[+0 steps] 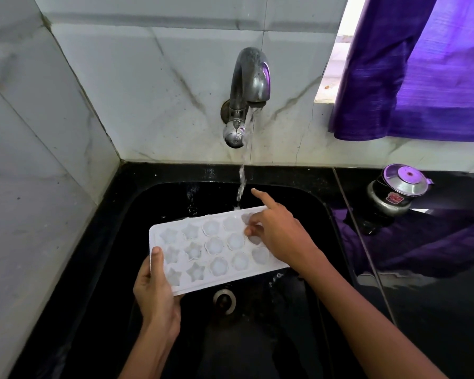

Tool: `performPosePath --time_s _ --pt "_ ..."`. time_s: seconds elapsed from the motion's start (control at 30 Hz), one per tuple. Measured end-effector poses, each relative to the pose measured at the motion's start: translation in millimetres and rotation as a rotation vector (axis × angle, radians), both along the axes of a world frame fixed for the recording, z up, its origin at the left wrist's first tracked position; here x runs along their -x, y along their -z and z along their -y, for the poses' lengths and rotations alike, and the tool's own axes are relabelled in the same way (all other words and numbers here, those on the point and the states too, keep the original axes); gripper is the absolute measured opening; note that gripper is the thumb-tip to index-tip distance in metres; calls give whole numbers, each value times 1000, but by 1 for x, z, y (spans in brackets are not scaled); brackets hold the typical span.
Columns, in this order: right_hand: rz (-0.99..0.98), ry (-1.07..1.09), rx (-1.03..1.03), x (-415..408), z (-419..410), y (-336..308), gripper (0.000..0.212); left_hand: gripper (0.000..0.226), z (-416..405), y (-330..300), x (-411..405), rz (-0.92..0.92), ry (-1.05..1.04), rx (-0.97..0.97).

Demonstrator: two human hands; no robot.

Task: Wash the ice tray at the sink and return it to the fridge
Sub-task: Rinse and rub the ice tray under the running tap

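White plastic, the ice tray [216, 250] is held over the black sink [298, 310], tilted a little, with its star and flower cups facing up. The left hand [155, 291] grips the tray's near left corner, thumb laid along the top edge and fingers curled under the rim. The right hand [279, 236] reaches in from the right over the tray's far right corner; its forefinger sticks straight out past the far edge, while the thumb and other fingers bend down into the cups at that end, touching the plastic. Below the tray, the round drain [225, 300] shows in the bottom of the sink. A stream of water [241, 184] falls from the metal tap [246, 91] fixed to the pale marble wall [148, 77] and strikes the tray's far edge. To the right, on the glossy black worktop [422, 269], a small metal pot with a lid [394, 191] stands well apart from the sink. Beyond it a purple curtain [427, 72] hangs at the window.
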State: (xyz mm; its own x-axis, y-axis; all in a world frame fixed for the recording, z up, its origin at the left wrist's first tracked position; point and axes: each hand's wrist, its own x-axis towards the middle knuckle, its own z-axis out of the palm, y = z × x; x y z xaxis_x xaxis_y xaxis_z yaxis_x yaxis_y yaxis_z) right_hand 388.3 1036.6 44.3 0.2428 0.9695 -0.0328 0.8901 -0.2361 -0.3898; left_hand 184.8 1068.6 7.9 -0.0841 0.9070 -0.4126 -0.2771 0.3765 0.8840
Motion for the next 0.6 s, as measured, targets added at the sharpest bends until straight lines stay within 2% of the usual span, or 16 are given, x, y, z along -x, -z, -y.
performPosePath --time_s 0.33,0.4,0.53,0.6 --pt "87 -42 -1 13 -15 6 12 19 0 -3 10 -20 -59 -11" --pt "-16 9 -67 14 -14 4 7 20 1 -4 12 -24 -64 -17" --pt "-447 251 -258 12 -4 2 13 20 6 -8 16 -38 -91 -46" --pt "-497 255 -279 11 4 4 15 19 8 -10 15 -45 -102 -56"
